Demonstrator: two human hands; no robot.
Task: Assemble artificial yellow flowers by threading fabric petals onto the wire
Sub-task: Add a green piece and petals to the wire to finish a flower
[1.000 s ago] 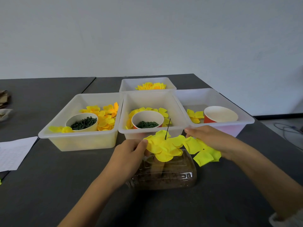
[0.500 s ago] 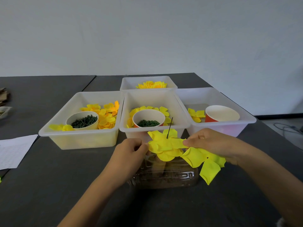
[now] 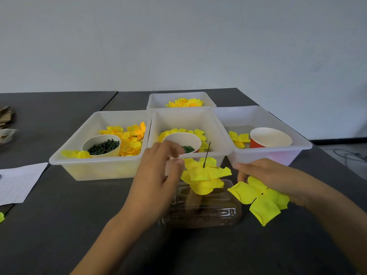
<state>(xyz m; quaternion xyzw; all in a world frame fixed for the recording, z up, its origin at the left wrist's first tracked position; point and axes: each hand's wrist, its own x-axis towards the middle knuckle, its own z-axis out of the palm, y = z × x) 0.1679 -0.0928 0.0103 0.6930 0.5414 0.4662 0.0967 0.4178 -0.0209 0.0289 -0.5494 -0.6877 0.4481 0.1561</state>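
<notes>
A: Head view, far left first: what's on the dark surface (image 3: 59, 225)?
B: A lined sheet of paper (image 3: 17, 183), then a clear bin (image 3: 95, 165) holding yellow petals and a paper cup of dark green bits (image 3: 102, 145).
A: And the left hand (image 3: 158, 175)?
B: Raised over the front rim of the middle bin (image 3: 190, 120), fingers loosely spread and motion-blurred, gripping nothing I can see.
A: Where's the flower?
B: Just right of that hand: stacked yellow fabric petals (image 3: 204, 175) threaded on a thin dark wire (image 3: 206, 154), which stands in a clear plastic box (image 3: 204, 207) and pokes up above them.
A: Right hand (image 3: 264, 175)?
B: It holds a separate yellow petal piece (image 3: 258, 199) beside the box, petals hanging below the fingers. Behind sits a third bin with a red paper cup (image 3: 270, 137).
</notes>
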